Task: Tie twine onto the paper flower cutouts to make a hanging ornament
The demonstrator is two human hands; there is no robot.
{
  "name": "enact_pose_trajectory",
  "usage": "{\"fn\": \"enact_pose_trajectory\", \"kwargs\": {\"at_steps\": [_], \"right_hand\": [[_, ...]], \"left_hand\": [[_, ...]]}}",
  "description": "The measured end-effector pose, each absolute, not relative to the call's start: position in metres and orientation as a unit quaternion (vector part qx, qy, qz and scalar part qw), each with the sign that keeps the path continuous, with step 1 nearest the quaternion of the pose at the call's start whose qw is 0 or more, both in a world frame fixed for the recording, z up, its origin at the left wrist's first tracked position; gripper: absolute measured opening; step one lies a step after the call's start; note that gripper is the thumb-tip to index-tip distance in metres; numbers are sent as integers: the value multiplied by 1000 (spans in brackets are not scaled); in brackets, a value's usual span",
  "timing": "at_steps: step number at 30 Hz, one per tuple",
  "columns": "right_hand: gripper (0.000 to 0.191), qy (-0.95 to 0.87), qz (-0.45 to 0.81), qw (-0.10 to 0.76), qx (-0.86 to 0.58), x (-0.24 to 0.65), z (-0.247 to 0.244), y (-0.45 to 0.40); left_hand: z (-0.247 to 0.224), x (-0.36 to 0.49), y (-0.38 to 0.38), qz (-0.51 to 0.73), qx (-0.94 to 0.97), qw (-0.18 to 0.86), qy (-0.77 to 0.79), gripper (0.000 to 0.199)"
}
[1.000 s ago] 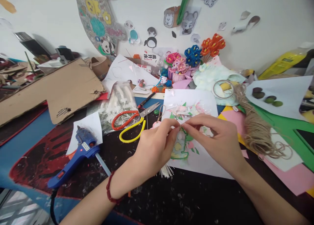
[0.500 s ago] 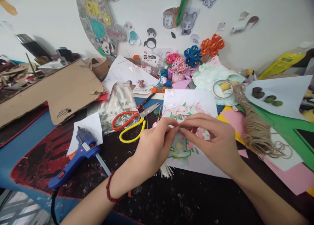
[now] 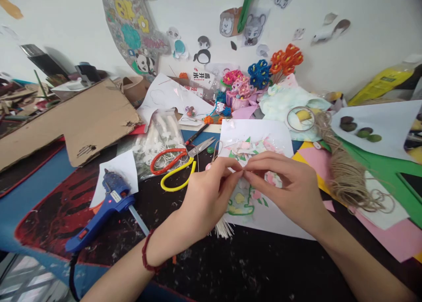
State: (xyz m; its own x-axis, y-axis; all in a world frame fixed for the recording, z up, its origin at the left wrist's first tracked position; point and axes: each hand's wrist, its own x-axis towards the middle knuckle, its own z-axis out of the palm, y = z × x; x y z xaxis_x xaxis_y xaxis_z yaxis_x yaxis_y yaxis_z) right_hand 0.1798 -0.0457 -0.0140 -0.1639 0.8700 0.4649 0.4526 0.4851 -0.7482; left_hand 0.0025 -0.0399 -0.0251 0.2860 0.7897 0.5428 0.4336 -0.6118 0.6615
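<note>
White rectangular label (image 3: 201, 75) on clear plastic (image 3: 213, 92): black characters 喝开水
Red print (image 3: 195, 91) just below: unreadable
White sticker (image 3: 115, 196) on blue plastic glue gun (image 3: 94, 223): too small
Dark label (image 3: 385, 77) on yellow plastic bottle (image 3: 371, 90): blurred

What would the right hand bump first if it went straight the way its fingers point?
The right hand would probably meet the left hand first: their fingertips look very close, though I can't tell if they touch.
</note>
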Motion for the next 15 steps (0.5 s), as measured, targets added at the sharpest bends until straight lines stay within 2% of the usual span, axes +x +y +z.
{"fn": "enact_pose_trajectory", "kwargs": {"at_steps": [15], "right_hand": [[8,-740,250,459,-423,181,-13,-44]], "left_hand": [[-24,1,-40,457,764,236,389,9]]}}
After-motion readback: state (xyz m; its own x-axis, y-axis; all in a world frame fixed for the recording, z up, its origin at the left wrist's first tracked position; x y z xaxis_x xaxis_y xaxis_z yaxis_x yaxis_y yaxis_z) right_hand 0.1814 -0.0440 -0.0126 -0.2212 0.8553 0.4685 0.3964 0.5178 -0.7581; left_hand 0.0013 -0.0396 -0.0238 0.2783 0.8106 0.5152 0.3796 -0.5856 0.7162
